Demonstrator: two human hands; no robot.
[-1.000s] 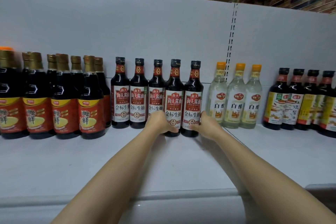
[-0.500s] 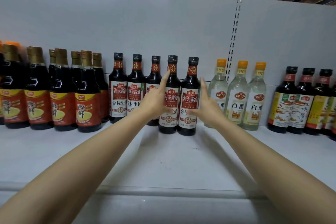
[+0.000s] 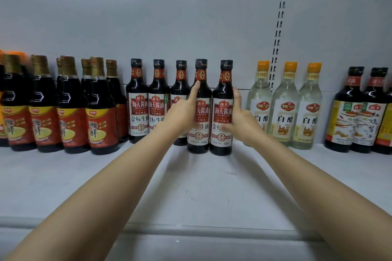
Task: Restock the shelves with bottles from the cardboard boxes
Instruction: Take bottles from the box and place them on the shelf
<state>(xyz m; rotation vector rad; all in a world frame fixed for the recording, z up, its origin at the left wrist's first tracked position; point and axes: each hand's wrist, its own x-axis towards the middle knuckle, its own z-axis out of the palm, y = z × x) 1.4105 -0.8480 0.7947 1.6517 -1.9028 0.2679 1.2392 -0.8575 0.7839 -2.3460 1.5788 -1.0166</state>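
Since the gold-capped bottles [image 3: 63,104] crowd the shelf [image 3: 191,186] at left, the left hand [image 3: 182,112] and right hand [image 3: 241,121], fingers straight and flat, flank two upright soy sauce bottles [image 3: 220,108], likely heavy, slick and breakable, best gripped at the labelled waist, with vinegar bottles [image 3: 284,104] just right.

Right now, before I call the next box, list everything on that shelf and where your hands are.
Gold-capped dark bottles: at least seven, red-yellow labels, far left.
Black-capped soy sauce bottles: five, white-red labels, centre; the right two stand forward.
Clear vinegar bottles: three, orange caps, right of centre.
Dark bottles with yellow labels: at least three, far right.
Shelf: one, white.
Left hand: open, fingers straight, against the fourth soy bottle.
Right hand: open, against the fifth.
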